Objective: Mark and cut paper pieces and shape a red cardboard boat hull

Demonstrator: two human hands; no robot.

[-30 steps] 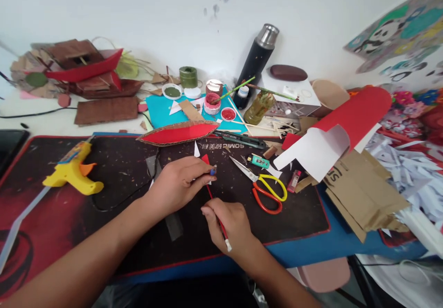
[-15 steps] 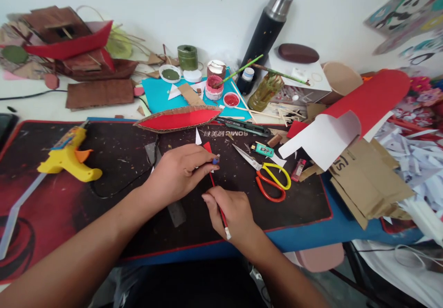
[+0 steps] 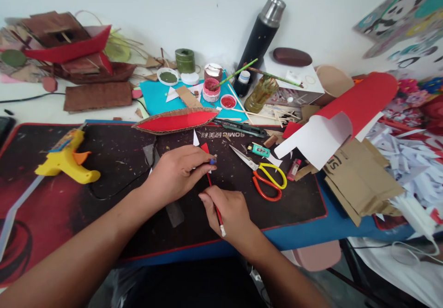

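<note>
My left hand is closed, with thumb and fingertips pinching a small blue piece whose end looks metallic; its kind is too small to tell. My right hand is wrapped round a red pencil with a pale eraser end pointing down toward me. The pencil's upper end runs up toward the left fingertips, and whether it touches the blue piece I cannot tell. Beyond the hands lies a boat-shaped cardboard piece with a red inside. Scissors with orange and yellow handles rest to the right of my hands.
A yellow glue gun lies on the dark mat at left. Behind stand paint jars, a black thermos and a brown-red model boat. Rolled red paper, cardboard and paper scraps crowd the right side.
The whole view has shifted slightly. Both hands keep nearly the same hold on the pencil and the blue piece.
</note>
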